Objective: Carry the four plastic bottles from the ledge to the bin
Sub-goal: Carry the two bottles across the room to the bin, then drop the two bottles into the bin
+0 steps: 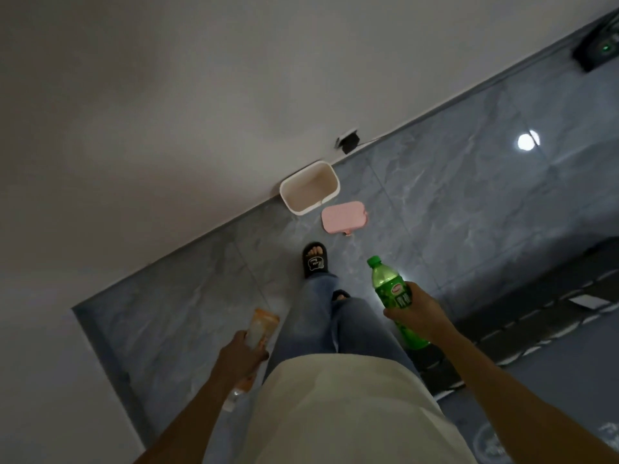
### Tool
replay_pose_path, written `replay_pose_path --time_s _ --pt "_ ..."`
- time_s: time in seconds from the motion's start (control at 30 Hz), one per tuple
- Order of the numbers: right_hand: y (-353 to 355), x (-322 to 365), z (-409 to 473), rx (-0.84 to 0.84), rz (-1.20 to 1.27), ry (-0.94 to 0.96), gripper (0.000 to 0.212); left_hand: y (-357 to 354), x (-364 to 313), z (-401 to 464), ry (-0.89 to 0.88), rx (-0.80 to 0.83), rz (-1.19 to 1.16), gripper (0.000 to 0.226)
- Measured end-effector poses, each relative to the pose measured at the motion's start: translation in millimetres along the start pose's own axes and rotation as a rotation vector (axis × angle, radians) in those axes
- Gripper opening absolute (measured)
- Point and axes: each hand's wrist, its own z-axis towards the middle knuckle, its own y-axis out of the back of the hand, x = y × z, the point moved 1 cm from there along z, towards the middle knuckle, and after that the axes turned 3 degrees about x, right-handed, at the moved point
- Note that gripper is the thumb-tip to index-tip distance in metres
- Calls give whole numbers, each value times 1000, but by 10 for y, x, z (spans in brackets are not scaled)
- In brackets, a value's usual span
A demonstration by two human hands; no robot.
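Two plastic bottles were in view. The green bottle (395, 301) – green cap, green label with a red logo – was tilted, cap pointing forward toward the bin, held around its middle by the right hand (417, 313), fingers wrapped tight. The orange-labelled bottle (258, 333) – clear, pale contents – sat clamped in the left hand (239, 354), one end forward and the other below the wrist. Both hands hung low at either side of the legs, well apart. Ahead, one open white bin (310, 187) stood against the wall, its pink lid (344, 216) lying just beside it on the grey tiled floor (469, 202). One black slipper (315, 259) stepped forward.
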Motion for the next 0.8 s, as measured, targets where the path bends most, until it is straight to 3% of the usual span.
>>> replay_pose_path --time_s 0.27,0.37,0.5,0.63,0.8 --pt "297 -59 285 45 15 -79 64 291 -1112 430 -125 27 -221 54" --pt "426 35 665 36 18 -52 72 314 -1528 783 -183 4 -240 56" --pt "408 321 1609 6 -54 37 76 243 -1979 1559 -218 -63 -235 55" --pt "183 761 2881 26 -193 187 58 69 -2222 2531 -195 -115 -329 51" --pt "-238 1400 4345 -67 -486 480 73 -62 -2407 3633 -203 -197 -491 55"
